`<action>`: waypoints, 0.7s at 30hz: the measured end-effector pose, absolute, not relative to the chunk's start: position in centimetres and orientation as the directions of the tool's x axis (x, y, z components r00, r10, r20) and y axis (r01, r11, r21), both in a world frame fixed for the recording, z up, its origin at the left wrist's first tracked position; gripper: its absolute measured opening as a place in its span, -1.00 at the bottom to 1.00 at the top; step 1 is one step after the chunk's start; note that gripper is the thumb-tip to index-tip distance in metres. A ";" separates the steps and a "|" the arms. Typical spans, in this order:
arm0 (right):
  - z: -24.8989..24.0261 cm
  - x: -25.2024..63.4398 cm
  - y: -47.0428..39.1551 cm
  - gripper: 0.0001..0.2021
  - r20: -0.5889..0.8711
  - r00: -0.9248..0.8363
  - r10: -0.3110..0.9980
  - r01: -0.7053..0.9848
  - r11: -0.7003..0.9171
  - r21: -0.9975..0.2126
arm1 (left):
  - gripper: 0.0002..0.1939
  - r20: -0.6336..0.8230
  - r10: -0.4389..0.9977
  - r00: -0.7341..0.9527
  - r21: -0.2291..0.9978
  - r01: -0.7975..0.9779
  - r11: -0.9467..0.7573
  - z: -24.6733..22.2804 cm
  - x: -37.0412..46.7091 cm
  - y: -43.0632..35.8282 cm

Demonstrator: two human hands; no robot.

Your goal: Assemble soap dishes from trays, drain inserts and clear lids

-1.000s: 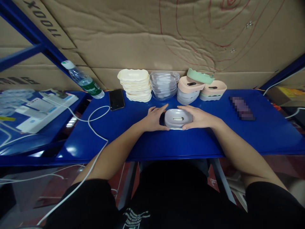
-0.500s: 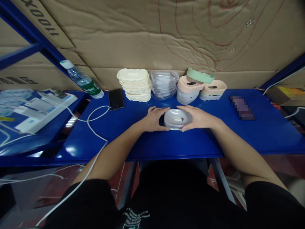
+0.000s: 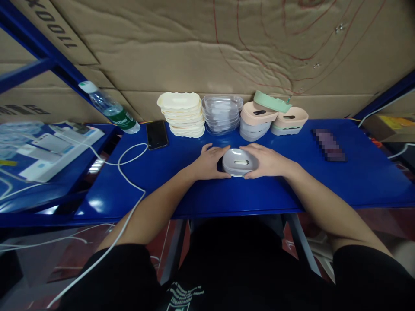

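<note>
So both hands are cupped round a little grey soap dish (image 3: pixel 240 162) sitting flat on the blue table (image 3: pixel 356 181), pretty much dead centre and close to the near edge. Left hand (image 3: pixel 209 163) hugs its 9 o'clock end, right hand (image 3: pixel 266 161) its 3 o'clock end, fingers (image 3: pixel 251 147) held close together and curled lightly against the rim, thumbs at the near side, so it's pinched between the two palms rather than gripped hard. Looks like thin moulded plastic with a slot in the top, so I'd guess very light, fairly stiff, a bit slick, and probably two nested parts that could slide apart; holding it by the short ends at the rim seems the safe spot. At 12 o'clock along the back there's a cream tray stack (image 3: pixel 182 114), a clear tray stack (image 3: pixel 222 113), and a pink, grey and green pile of dishes (image 3: pixel 272 117). Black phone (image 3: pixel 156 134) and a water bottle (image 3: pixel 112 112) at 10 o'clock, with a white cable (image 3: pixel 129 172) looping off the edge. Table is smooth glossy metal, cardboard sheets (image 3: pixel 207 52) behind it as a wall, blue shelving frame either side
</note>
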State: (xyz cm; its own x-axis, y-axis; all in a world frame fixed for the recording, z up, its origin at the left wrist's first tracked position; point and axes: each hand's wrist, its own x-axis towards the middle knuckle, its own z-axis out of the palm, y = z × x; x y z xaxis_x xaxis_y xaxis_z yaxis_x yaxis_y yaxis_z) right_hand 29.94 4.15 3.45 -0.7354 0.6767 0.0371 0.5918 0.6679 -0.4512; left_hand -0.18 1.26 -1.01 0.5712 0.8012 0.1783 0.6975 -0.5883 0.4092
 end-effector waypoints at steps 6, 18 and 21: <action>3.8 29.7 3.6 0.10 0.050 -0.730 0.681 0.601 0.676 -0.427 | 0.20 0.218 0.783 0.582 0.326 0.713 -0.621 -0.8 0.2 0.8; 4.5 29.6 3.3 0.21 -0.025 -0.728 0.685 0.624 0.648 -0.437 | 0.19 0.218 0.776 0.592 0.328 0.705 -0.629 -0.6 0.3 0.7; 4.4 29.6 3.3 0.22 -0.014 -0.734 0.679 0.618 0.659 -0.430 | 0.17 0.208 0.782 0.587 0.330 0.710 -0.622 -0.3 0.5 0.4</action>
